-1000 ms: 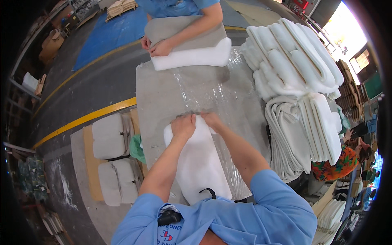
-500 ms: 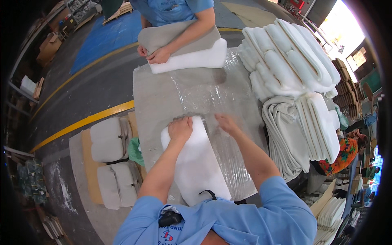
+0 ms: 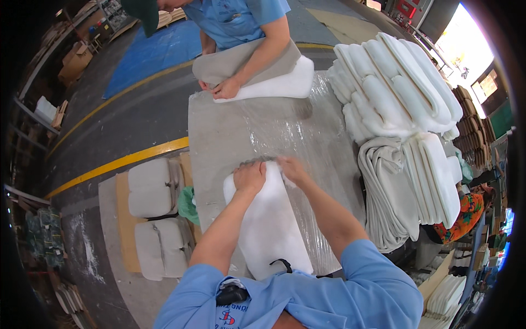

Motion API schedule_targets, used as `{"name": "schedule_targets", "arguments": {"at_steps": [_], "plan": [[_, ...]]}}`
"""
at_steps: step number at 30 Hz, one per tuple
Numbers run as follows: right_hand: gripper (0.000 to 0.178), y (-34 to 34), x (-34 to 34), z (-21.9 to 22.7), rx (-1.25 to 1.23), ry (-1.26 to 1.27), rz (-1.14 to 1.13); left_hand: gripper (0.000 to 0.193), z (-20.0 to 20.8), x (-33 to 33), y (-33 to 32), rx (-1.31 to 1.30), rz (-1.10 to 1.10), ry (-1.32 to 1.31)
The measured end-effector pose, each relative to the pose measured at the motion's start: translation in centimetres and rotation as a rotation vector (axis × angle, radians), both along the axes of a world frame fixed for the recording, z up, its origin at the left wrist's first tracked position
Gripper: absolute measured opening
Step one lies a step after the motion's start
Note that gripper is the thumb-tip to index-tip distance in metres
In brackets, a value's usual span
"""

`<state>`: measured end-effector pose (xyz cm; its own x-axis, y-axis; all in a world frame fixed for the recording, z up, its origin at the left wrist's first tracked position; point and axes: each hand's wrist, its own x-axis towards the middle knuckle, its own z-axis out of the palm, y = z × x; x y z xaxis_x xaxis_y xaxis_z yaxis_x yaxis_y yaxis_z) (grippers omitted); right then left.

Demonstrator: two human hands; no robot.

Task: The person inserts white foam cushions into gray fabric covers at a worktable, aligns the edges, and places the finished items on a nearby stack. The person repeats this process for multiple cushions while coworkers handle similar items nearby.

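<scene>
A long white sheet of padding (image 3: 271, 225) lies lengthwise before me on the plastic-covered table, its near end against my shirt. My left hand (image 3: 250, 176) rests over its far left corner, fingers bent over the far edge. At the far right corner my right hand (image 3: 294, 171) has its fingers closed on the padding's edge; a bit of white shows below them. The fingertips of both hands are partly hidden. Across the table a co-worker's hands (image 3: 227, 88) hold a grey fabric piece (image 3: 235, 63) over another white pad (image 3: 293, 82).
Thick folded white padding (image 3: 394, 82) is piled at the table's far right. Nearer stand folded grey covers (image 3: 386, 192) and a stack of white pads (image 3: 433, 178). At left, bundled pale pads (image 3: 149, 187) lie on cardboard beside a green plastic bag (image 3: 188, 204).
My right hand has moved left from over the plastic to the padding's far right corner. My left hand stays on the padding. The co-worker leans further forward; the whole view has shifted slightly.
</scene>
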<state>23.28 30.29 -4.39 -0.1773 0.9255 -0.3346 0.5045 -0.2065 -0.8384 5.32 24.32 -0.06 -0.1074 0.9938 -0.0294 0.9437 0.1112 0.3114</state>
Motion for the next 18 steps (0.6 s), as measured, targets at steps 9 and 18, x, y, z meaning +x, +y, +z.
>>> {"name": "schedule_targets", "arguments": {"at_steps": [9,18], "plan": [[0.05,0.1,2.9,-0.2,0.153,-0.289,-0.168,0.042,0.4,1.4,0.4,0.052,-0.053,-0.039],[0.052,-2.5,2.1,-1.2,0.055,-0.175,-0.225,0.04,0.7,1.1,0.5,0.072,-0.047,-0.07]]}}
